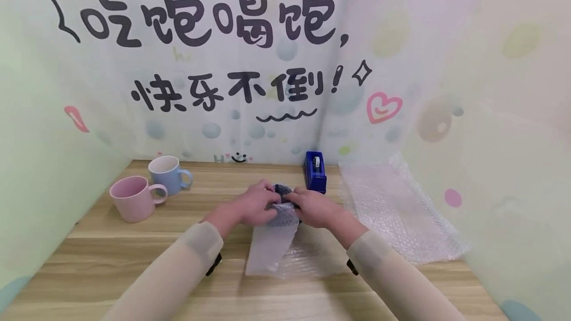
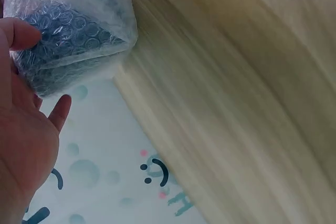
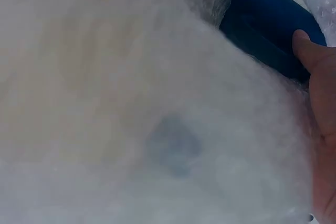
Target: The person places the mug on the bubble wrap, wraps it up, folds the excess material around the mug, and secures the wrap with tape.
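The left hand's (image 1: 257,205) thumb and fingers were clamped round bubble wrap (image 1: 285,215), probably keeping it snug about the dark blue cup (image 3: 268,30) between both hands over the wooden tabletop (image 1: 111,251); the right hand (image 1: 317,207) gripped the cup, thumb against its side, seemingly steadying it.

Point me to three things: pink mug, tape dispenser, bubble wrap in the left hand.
Pink mug (image 1: 134,206): head view, outer wall below the rim.
Tape dispenser (image 1: 316,178): head view, front of its blue body.
Bubble wrap (image 2: 79,31): left wrist view, bubbled surface of the held bundle.
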Motion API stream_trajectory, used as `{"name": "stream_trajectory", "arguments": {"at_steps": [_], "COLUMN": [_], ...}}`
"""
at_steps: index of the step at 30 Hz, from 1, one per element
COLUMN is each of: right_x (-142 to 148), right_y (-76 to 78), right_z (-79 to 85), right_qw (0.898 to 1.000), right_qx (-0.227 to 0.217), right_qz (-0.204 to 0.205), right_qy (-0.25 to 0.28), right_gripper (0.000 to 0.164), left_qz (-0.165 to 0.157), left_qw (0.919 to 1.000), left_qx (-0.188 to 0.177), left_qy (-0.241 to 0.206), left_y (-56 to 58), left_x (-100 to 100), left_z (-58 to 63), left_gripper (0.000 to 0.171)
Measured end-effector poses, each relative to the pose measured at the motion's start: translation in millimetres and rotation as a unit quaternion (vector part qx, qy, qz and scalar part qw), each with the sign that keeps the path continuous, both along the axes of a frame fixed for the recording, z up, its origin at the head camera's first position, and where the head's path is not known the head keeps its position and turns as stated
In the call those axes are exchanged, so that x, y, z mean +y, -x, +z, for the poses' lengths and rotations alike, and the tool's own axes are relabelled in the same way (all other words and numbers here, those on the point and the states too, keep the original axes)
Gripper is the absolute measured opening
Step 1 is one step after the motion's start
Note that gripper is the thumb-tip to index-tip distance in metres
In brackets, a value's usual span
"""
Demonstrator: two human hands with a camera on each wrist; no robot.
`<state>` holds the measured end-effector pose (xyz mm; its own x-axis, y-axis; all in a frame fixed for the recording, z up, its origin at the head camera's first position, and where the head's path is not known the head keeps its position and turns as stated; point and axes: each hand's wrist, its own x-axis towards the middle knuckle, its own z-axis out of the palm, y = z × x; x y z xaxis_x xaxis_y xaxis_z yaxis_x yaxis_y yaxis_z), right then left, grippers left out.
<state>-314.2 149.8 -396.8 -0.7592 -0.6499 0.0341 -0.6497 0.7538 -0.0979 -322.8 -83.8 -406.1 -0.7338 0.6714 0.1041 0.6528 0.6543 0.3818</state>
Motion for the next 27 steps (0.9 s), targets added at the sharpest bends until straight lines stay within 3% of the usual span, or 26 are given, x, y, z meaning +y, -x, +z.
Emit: {"name": "stream_trajectory", "arguments": {"at_steps": [4, 6, 11, 17, 23, 25, 27], "right_x": [1.4, 2.0, 4.7, 3.8, 16.5, 21.8, 24.3], "right_y": [3.3, 4.9, 6.7, 6.5, -9.9, -19.6, -30.1], "right_z": [-0.5, -0.6, 0.8, 3.0, 12.1, 17.3, 20.5], "right_qw": [1.000, 0.999, 0.998, 0.999, 0.999, 0.999, 0.996], "right_qx": [-0.003, 0.000, 0.008, -0.006, -0.042, -0.012, 0.046], "right_qz": [0.022, 0.036, 0.053, 0.041, 0.013, 0.030, 0.058], "right_qy": [0.015, 0.019, 0.024, 0.014, 0.002, 0.013, 0.039], "right_gripper": [0.039, 0.039, 0.037, 0.041, 0.066, 0.070, 0.063], "left_qz": [0.035, 0.031, 0.005, -0.009, -0.012, -0.009, -0.001], "left_qw": [0.9966, 0.9959, 0.9968, 0.9895, 0.9894, 0.9897, 0.9908], "left_qx": [-0.066, -0.071, -0.031, -0.043, -0.033, -0.023, -0.018], "left_qy": [-0.035, -0.046, -0.073, -0.137, -0.141, -0.141, -0.134], "left_y": [-3.3, -4.9, -5.7, -0.5, 3.1, 3.4, 2.9], "left_x": [-3.2, -6.5, -15.6, -17.9, -14.2, -13.7, -14.0], "left_z": [-1.1, -1.5, -4.8, -7.6, -10.6, -12.4, -13.2], "left_gripper": [0.009, 0.010, 0.016, 0.016, 0.017, 0.016, 0.016]}}
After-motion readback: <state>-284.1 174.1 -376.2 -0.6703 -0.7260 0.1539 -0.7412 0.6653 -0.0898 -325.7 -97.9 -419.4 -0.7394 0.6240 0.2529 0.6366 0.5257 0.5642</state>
